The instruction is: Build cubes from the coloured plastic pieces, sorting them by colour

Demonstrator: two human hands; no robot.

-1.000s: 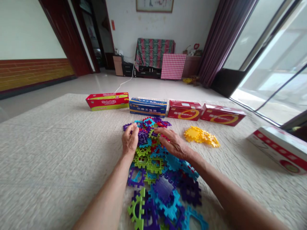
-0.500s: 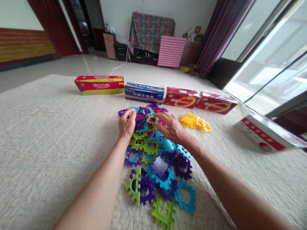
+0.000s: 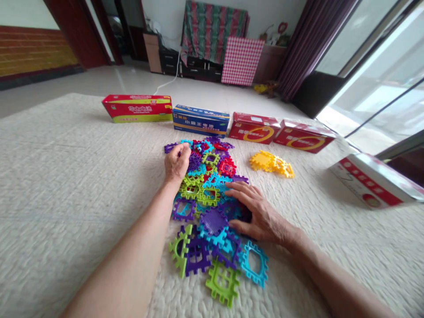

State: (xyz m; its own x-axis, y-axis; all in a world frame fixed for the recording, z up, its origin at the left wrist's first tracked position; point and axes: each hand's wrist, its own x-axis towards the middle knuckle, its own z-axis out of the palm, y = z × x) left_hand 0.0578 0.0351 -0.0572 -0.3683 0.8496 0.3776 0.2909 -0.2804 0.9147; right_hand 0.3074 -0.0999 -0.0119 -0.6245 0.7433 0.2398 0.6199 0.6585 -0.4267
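Sitting at the far L edge of the notched-pc pile, L hand is curled; can't tell if it grips a pc. Pile is mid-view, long axis running near-to-far, far end leaning slightly L & pointing twd the blue box. R hand, fingers spread & thumb apart, is over pile's R side, unclenched. Yellow pcs lie apart to the R, strung L-to-R. Surface: pale quilted cover. Room, L to R: brick-pattern wall band, dark red door, green-pink cloth above a cabinet, red-checked cloth, purple curtain, big bright window.
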